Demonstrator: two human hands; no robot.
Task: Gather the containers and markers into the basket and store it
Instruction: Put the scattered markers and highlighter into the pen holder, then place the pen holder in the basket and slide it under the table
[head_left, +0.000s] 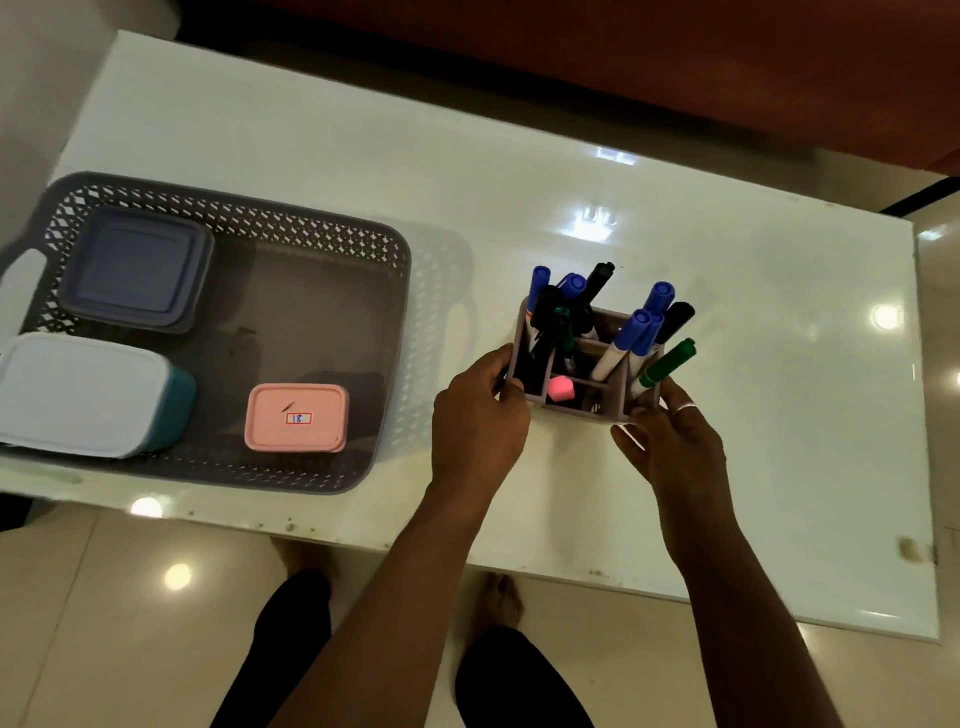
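A grey perforated basket (311, 244) sits at the table's left end. Inside it lie a blue-grey lidded container (136, 267), a teal container with a white lid (78, 392) and a small pink container (296, 418) with a label. To the basket's right stands a mauve marker holder (584, 400) with several blue, black and green markers (631, 338) and a pink eraser (561, 388). My left hand (475, 421) grips the holder's left side. My right hand (670, 441) grips its right side.
The glossy white table (779, 415) reaches far to the right, its near edge running just below my wrists. A dark red surface lies beyond the far edge. Below the table are a tiled floor and my legs and feet.
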